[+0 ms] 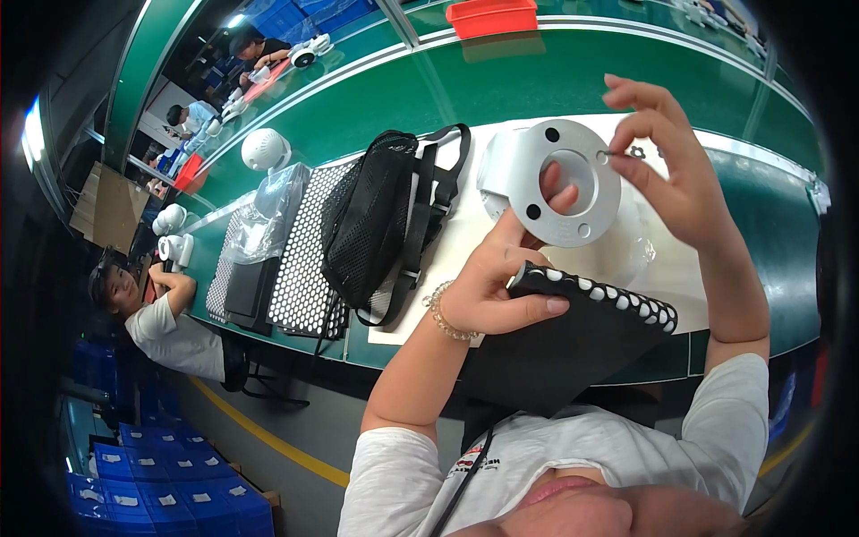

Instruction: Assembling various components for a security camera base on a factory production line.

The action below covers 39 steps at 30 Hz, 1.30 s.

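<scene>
A white ring-shaped plastic base (607, 201), part of a larger white housing, is tilted up over the table. My left hand (488, 286) grips it, with fingertips showing through the central hole. Two black round pads (552, 134) sit on its face, and two other round spots look pale. Against my left thumb lies a curled black sheet (573, 345) with rows of white dots along its bent edge. At the ring's right rim, my right hand (667, 166) pinches thumb and forefinger together by a pale spot; what lies between them is too small to name.
Left of the white mat (434, 300) lie a black mesh bag (371, 224) with straps and white-dotted sheets (309, 255). A clear plastic bag (268, 219) and white round-headed device (265, 149) stand beyond. A red bin (492, 18) is behind. Co-workers sit at left.
</scene>
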Each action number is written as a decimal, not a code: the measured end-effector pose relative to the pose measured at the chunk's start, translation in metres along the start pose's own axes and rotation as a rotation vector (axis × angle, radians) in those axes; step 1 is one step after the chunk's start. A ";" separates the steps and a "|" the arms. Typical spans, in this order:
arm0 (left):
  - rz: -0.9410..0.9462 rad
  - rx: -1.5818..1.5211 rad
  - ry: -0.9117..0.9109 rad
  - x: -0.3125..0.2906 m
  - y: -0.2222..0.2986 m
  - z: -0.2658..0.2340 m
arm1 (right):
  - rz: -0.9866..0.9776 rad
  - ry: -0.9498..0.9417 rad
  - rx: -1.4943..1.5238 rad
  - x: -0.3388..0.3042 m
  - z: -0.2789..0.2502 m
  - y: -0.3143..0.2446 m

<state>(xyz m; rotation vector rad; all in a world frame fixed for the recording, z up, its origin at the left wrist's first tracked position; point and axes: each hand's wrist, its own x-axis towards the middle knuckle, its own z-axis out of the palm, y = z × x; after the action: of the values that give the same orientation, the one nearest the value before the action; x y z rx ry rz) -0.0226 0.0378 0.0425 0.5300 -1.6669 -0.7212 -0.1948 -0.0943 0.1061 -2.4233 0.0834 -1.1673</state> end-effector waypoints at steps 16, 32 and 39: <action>0.042 0.008 0.001 -0.001 -0.002 -0.005 | 0.302 -0.072 0.239 0.000 0.006 0.015; -0.044 -0.055 0.132 0.000 -0.002 -0.001 | -0.167 -0.130 -0.540 -0.002 -0.005 -0.011; -0.088 0.121 0.091 0.002 0.007 -0.002 | -0.310 -0.191 -0.148 -0.011 0.001 -0.048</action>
<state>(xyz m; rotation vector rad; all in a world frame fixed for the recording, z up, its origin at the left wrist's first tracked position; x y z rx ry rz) -0.0209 0.0408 0.0488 0.7152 -1.6171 -0.6533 -0.2078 -0.0478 0.1173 -2.7376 -0.2841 -1.0793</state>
